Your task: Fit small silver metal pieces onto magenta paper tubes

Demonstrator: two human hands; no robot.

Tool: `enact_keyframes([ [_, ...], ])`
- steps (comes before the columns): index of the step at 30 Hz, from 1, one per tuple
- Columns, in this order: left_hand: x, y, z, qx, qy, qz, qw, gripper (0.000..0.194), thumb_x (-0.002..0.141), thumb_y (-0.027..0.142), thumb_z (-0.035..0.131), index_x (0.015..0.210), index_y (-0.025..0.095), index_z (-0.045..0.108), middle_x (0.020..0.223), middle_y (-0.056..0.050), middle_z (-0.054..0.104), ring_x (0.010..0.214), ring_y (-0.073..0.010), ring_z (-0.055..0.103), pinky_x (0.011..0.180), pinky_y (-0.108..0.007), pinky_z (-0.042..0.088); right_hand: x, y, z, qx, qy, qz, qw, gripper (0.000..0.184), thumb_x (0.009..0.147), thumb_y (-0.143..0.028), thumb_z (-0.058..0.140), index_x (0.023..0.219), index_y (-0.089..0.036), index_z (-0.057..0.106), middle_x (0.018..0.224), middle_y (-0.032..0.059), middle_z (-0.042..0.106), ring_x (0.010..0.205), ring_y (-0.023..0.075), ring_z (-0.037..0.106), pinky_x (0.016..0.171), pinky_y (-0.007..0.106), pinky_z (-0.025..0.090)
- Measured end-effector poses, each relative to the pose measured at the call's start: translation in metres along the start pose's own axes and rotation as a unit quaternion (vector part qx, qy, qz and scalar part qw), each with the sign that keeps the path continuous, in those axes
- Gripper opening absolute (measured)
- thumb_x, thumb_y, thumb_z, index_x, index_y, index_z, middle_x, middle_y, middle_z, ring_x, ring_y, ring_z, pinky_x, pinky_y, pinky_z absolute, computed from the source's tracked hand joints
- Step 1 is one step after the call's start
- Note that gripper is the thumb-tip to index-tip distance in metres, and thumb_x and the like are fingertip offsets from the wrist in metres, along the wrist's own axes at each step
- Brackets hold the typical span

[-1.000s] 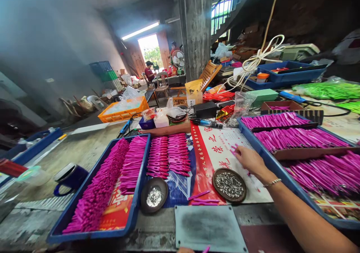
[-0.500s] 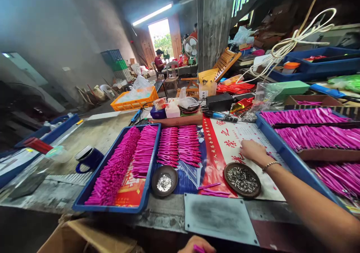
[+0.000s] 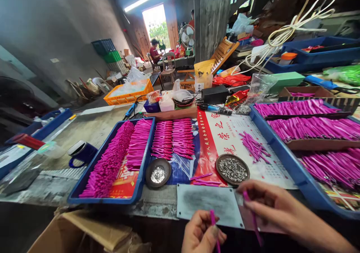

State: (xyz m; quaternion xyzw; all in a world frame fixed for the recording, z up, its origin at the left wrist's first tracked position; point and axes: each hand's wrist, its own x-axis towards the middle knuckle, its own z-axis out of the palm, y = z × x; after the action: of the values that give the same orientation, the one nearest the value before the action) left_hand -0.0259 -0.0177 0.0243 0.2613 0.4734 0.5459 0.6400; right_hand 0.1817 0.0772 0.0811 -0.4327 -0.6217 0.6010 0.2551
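Observation:
My left hand point(image 3: 201, 235) is at the bottom edge, fingers closed on a thin magenta plastic piece point(image 3: 213, 218). My right hand point(image 3: 270, 204) is beside it over the table's front edge, pinching another magenta piece point(image 3: 251, 215). Both hover by a grey pad point(image 3: 208, 204). Just beyond stands a round dish of small metal parts point(image 3: 232, 169) and a loose pile of magenta pieces point(image 3: 254, 148) on a printed calendar sheet point(image 3: 225, 133). A smaller dish of shiny bits point(image 3: 158, 173) sits to the left.
Blue trays full of magenta pieces stand left point(image 3: 112, 163) and right point(image 3: 315, 140). A blue mug point(image 3: 81, 153), an orange crate point(image 3: 126, 93), a cardboard box point(image 3: 84, 234) below the table edge, a concrete pillar point(image 3: 210, 20). A person sits far back by the doorway point(image 3: 154, 52).
My right hand has drawn back from the calendar sheet to the front edge with a magenta piece, leaving a pile there. My left hand has risen into view holding a piece.

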Motion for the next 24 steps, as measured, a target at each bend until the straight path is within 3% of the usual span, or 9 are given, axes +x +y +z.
enact_keyframes([
  [2, -0.001, 0.004, 0.012, 0.012, -0.009, -0.021, 1.0, 0.039, 0.069, 0.05, 0.077, 0.083, 0.014, 0.067, 0.064, -0.006, 0.072, 0.058, -0.0117, 0.061, 0.063, -0.024, 0.045, -0.018, 0.001, 0.024, 0.037, -0.038, 0.019, 0.998, 0.029, 0.089, -0.048, 0.056, 0.091, -0.02, 0.06, 0.07, 0.0003, 0.061, 0.058, 0.0144, 0.055, 0.053, 0.024, 0.047],
  [4, -0.003, 0.007, 0.022, 0.028, -0.022, -0.031, 0.999, 0.035, 0.071, 0.047, 0.076, 0.081, 0.014, 0.066, 0.066, -0.005, 0.071, 0.06, -0.0111, 0.059, 0.062, -0.023, 0.044, -0.027, 0.004, 0.039, 0.034, -0.039, 0.002, 0.999, 0.029, 0.093, -0.047, 0.052, 0.086, -0.02, 0.06, 0.069, 0.0002, 0.06, 0.06, 0.015, 0.057, 0.056, 0.024, 0.048],
  [9, -0.01, 0.012, 0.04, 0.094, -0.044, 0.005, 0.995, 0.031, 0.077, 0.045, 0.071, 0.08, 0.015, 0.064, 0.066, 0.0, 0.059, 0.062, -0.0104, 0.05, 0.058, -0.023, 0.038, -0.034, 0.009, 0.047, -0.053, 0.046, -0.103, 0.992, 0.019, 0.095, -0.036, 0.051, 0.088, -0.023, 0.063, 0.081, 0.002, 0.066, 0.074, 0.0174, 0.064, 0.066, 0.023, 0.052],
  [12, -0.012, 0.016, 0.044, 0.154, -0.05, 0.005, 0.987, 0.033, 0.08, 0.048, 0.066, 0.08, 0.015, 0.062, 0.061, 0.002, 0.055, 0.057, -0.0095, 0.045, 0.054, -0.023, 0.033, -0.036, 0.008, 0.048, -0.045, 0.083, -0.133, 0.987, 0.013, 0.093, -0.032, 0.055, 0.091, -0.025, 0.066, 0.082, 0.0011, 0.069, 0.073, 0.0167, 0.067, 0.066, 0.021, 0.053],
  [15, -0.015, 0.016, 0.044, 0.202, -0.038, 0.013, 0.979, 0.034, 0.081, 0.05, 0.065, 0.082, 0.016, 0.064, 0.061, 0.001, 0.056, 0.058, -0.0109, 0.046, 0.056, -0.024, 0.034, -0.035, 0.011, 0.051, 0.019, 0.097, -0.095, 0.991, 0.014, 0.089, -0.037, 0.061, 0.09, -0.024, 0.069, 0.076, 0.0009, 0.07, 0.065, 0.0163, 0.066, 0.059, 0.02, 0.054],
  [19, -0.017, 0.012, 0.043, 0.22, -0.023, -0.007, 0.975, 0.033, 0.079, 0.051, 0.066, 0.081, 0.018, 0.064, 0.058, 0.002, 0.054, 0.057, -0.0111, 0.044, 0.055, -0.024, 0.032, -0.035, 0.013, 0.051, 0.094, 0.058, -0.006, 0.994, 0.025, 0.087, -0.044, 0.063, 0.084, -0.021, 0.07, 0.065, 0.0, 0.064, 0.046, 0.0117, 0.055, 0.042, 0.018, 0.046],
  [24, -0.015, 0.013, 0.048, 0.163, -0.046, -0.035, 0.985, 0.036, 0.081, 0.052, 0.064, 0.081, 0.016, 0.059, 0.056, 0.004, 0.051, 0.05, -0.0072, 0.039, 0.051, -0.024, 0.027, -0.039, 0.008, 0.046, 0.04, 0.068, -0.044, 0.996, 0.023, 0.089, -0.041, 0.061, 0.081, -0.021, 0.069, 0.063, -0.0007, 0.062, 0.048, 0.0121, 0.054, 0.044, 0.018, 0.045],
])
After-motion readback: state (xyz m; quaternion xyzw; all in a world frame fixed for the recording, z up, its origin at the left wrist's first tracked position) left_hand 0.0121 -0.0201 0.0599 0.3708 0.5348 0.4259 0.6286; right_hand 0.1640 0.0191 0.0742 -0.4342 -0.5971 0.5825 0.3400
